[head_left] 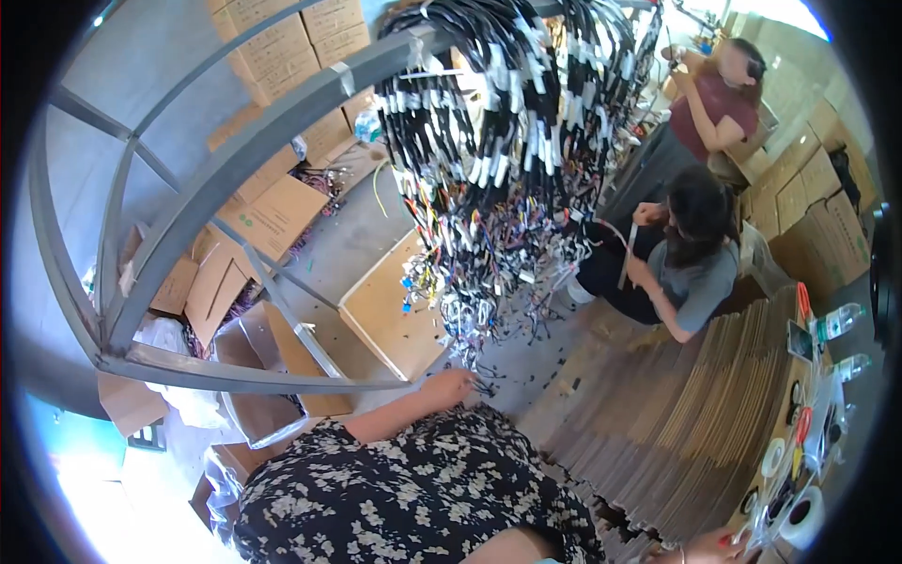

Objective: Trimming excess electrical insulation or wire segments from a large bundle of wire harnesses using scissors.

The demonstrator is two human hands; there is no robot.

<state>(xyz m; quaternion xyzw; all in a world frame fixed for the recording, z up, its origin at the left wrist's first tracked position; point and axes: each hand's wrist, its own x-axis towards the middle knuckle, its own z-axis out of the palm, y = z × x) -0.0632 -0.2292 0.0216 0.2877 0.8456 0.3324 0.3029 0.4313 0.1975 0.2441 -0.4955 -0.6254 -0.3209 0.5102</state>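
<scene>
My left hand point(453, 386) is closed round thin dark wire ends at the bottom of a large hanging bunch of wire harnesses point(507, 179). These harnesses have black sleeves, white labels and many coloured connectors at their lower ends. At the lower right edge, my right hand point(716, 546) is over a narrow work surface, its fingers drawn together beside a white tape roll point(801, 517). What those fingers grip is too small to make out. Scissors or pliers with red handles point(803, 425) and another tape roll point(772, 458) lie nearby.
A grey metal frame point(235, 169) arches over the left side. Flattened cardboard point(676, 414) is stacked at my right. One person point(691, 254) sits close to the harnesses; another point(719, 113) stands behind. Cardboard boxes point(272, 56) and bottles point(839, 321) surround the area.
</scene>
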